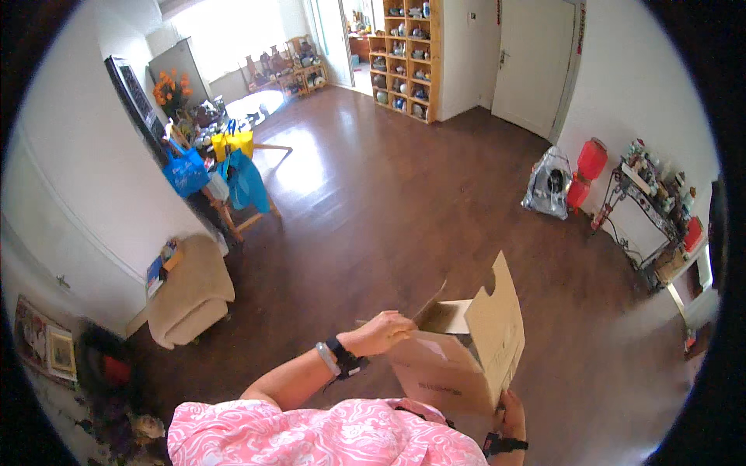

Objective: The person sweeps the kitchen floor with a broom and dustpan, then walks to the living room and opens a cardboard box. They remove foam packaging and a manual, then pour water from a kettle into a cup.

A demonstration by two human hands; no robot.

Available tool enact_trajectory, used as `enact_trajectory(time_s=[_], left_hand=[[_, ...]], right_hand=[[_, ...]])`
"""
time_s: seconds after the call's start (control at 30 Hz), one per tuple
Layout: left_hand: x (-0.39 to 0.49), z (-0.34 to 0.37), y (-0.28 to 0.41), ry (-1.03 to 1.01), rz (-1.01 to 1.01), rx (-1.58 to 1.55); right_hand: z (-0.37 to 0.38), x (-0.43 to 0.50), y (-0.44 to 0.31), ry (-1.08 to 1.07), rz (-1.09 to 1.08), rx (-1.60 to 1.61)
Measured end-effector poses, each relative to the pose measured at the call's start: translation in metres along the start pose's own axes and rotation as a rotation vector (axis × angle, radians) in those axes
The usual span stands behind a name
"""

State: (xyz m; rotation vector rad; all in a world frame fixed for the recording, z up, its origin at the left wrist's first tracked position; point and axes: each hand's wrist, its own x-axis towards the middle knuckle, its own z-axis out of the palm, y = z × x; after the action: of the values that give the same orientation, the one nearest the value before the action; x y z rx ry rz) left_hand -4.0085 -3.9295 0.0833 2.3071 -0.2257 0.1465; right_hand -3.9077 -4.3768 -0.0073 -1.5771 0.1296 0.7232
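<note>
An open cardboard box (440, 376) is held in front of my body, above the floor. Its flaps stand up, and the tall flap (495, 326) on the right has a rounded notch in its edge. My left hand (384, 333) grips the top left edge of the box, fingers curled over a flap. At the lower right corner, my right hand (511, 406) holds the box from the side and below, partly hidden by it. Printed writing shows on the near side. Only part of the inside is visible, so I cannot tell what it contains.
A beige upholstered seat (195, 285) stands at the left. Beyond it are a cluttered table with a yellow bag (233, 143) and a blue bag (185, 170). Wooden shelves (434, 58) hold ornaments at the back. A plastic-wrapped object (549, 183) and metal stand (638, 209) line the right wall.
</note>
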Motion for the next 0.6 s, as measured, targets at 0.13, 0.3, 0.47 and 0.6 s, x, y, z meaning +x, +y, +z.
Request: enact_trajectory(time_s=[0.13, 0.3, 0.47, 0.6], left_hand=[[0.052, -0.046, -0.045, 0.218, 0.081, 0.277], [0.112, -0.107, -0.108, 0.311, -0.19, 0.389], [0.133, -0.162, -0.188, 0.477, -0.516, 0.454], [0.154, -0.232, -0.292, 0.618, -0.602, 0.333]], right_hand=[[0.042, 0.091, -0.08, -0.036, 0.021, -0.009], [0.1, 0.225, -0.18, -0.168, 0.025, -0.044], [0.197, 0.368, -0.254, -0.332, 0.047, -0.151], [0.302, 0.489, -0.294, -0.443, 0.1, -0.344]])
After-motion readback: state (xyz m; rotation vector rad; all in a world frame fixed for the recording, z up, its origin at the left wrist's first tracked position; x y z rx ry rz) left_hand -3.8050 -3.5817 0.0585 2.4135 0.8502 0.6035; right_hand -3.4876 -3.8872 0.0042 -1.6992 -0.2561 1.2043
